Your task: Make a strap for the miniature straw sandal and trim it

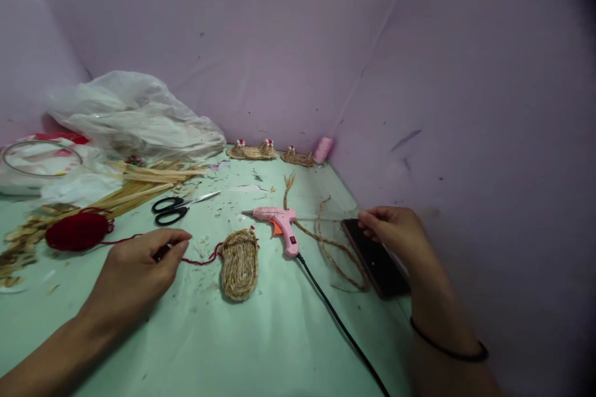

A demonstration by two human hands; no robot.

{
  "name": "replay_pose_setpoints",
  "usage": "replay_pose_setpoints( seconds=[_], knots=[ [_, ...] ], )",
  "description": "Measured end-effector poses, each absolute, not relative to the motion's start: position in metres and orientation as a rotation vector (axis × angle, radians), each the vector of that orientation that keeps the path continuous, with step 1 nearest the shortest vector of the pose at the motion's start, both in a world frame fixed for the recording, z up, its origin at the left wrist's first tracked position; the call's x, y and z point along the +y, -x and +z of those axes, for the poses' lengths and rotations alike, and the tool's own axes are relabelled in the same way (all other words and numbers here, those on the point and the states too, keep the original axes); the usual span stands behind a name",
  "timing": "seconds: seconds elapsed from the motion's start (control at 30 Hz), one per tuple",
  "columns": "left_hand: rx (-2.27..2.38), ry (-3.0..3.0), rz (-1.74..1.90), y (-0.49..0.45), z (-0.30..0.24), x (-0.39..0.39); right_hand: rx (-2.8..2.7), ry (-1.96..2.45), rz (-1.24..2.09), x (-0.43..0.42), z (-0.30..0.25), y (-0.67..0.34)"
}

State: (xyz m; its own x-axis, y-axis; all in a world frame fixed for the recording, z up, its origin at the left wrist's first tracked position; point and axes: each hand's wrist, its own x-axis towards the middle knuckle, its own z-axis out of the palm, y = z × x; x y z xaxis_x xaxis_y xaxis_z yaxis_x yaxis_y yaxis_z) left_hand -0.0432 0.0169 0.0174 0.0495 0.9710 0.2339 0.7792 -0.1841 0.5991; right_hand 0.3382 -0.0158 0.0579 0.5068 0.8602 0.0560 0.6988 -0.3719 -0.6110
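My left hand [144, 267] is closed in a pinch on dark red yarn [201, 262], which runs from a yarn ball [78, 229] on the left to a small braided straw slipper sole [239, 265]. The sole lies flat on the table, red yarn at its upper end. Right of it rests a pink hot glue gun [274, 220] on its side, nozzle to the left. A thin clear glue stick [326, 219] sticks out of its back. At the stick's far end my right hand [393, 229] is pinched, above a dark phone [377, 260].
Black-handled scissors [172, 209] lie behind my left hand. Braided cord [335, 248] curls beside the phone, and the gun's black cable [339, 322] crosses the front. Small woven slippers [251, 152] and a pink thread spool [323, 150] stand by the wall. A plastic bag [139, 115] and straw strips [139, 189] fill the left.
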Motion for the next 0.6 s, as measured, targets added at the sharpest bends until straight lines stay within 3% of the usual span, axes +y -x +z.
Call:
replay_pose_setpoints(
  seconds=[0.6],
  knots=[
    [1.855, -1.922, 0.786, 0.038, 0.02, 0.016, -1.582, 2.23, 0.504, 0.002, 0.026, -0.3]
  ],
)
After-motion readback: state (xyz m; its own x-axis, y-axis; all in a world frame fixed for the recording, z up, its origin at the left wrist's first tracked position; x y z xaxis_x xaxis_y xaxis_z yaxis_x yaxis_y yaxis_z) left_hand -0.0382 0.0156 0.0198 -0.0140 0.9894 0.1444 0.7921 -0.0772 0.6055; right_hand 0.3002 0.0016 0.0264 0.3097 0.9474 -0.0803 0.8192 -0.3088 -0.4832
